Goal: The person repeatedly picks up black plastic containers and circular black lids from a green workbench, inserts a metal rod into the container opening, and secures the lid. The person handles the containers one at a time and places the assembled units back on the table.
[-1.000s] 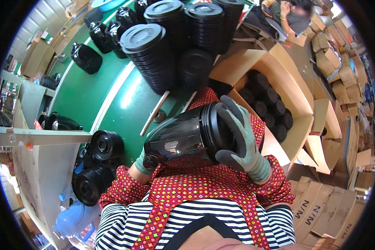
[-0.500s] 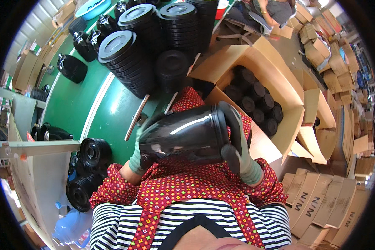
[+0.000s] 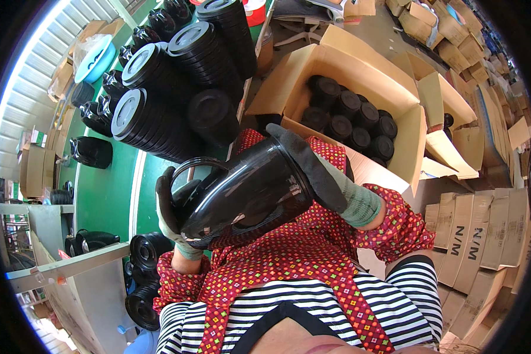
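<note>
I note that over the last second the black glossy jug body (image 3: 248,192) has been turned: earlier its open mouth faced the right hand and its clear inside showed, and now it lies tilted across the lap with its darker side up, the handle loop toward the upper left. The right hand (image 3: 312,168), in a dark glove with a green cuff, is clamped over the upper right end of the jug, fingers spread down its wall. The left hand (image 3: 171,209), also gloved, grips the lower left end near the handle; the two hands are apart, one at each end, both closed on the jug. I judge this to be a turning-over for inspection or for fitting a part, with the piece not yet set down. The jug is held just above the red patterned apron (image 3: 277,259), clear of any surface. Ahead lies a green work table (image 3: 109,194) carrying tall stacks of black round lids (image 3: 177,88) and further jug bodies along its far edge. To the right stands an open cardboard carton (image 3: 360,76) holding black round pieces in rows. Flat folded cartons (image 3: 478,248) lean at the right. The room reads as a workshop floor with more boxes beyond.
</note>
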Action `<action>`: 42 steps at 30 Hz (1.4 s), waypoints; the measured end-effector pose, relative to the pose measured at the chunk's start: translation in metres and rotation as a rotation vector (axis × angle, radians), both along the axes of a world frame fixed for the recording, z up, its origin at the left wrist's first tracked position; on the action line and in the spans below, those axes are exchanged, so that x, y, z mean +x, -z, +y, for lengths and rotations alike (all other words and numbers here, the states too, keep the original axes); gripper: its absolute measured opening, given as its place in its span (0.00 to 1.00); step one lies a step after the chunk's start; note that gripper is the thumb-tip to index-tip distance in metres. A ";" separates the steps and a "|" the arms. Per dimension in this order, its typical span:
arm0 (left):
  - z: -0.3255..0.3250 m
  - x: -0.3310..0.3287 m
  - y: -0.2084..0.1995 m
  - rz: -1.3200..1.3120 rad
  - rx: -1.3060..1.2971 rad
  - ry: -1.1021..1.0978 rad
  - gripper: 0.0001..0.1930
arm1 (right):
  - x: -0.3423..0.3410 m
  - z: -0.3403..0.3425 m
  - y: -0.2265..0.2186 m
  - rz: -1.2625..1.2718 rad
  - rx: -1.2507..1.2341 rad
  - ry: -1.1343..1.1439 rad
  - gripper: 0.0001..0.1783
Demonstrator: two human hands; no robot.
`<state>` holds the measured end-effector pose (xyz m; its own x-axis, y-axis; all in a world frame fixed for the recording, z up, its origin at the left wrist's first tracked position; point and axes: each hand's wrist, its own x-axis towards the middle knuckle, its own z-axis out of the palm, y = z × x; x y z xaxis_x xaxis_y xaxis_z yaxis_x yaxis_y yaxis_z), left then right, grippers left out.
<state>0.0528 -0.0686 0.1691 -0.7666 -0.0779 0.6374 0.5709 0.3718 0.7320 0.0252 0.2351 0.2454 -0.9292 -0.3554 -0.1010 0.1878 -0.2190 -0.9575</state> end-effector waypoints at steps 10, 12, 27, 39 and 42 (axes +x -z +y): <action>-0.001 0.004 0.023 -0.438 0.259 0.217 0.50 | 0.034 -0.012 0.011 0.394 0.205 0.147 0.39; -0.002 -0.003 0.030 -0.728 0.583 0.481 0.49 | 0.038 -0.008 0.018 0.641 0.245 0.121 0.44; -0.003 -0.010 -0.075 0.200 -0.544 0.276 0.36 | 0.014 0.009 0.040 -0.720 -0.333 -0.179 0.42; 0.017 -0.001 -0.095 -0.130 -0.247 0.335 0.34 | 0.035 0.003 0.054 -0.577 -0.467 -0.015 0.43; 0.014 -0.013 -0.105 0.051 -0.513 0.440 0.38 | 0.030 0.016 0.058 -0.669 -0.379 -0.047 0.45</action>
<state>0.0399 -0.0544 0.2736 -0.6258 0.5566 0.5465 0.7776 0.3898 0.4934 0.0551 0.2511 0.1871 -0.6959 -0.5157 -0.4998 0.7180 -0.4865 -0.4978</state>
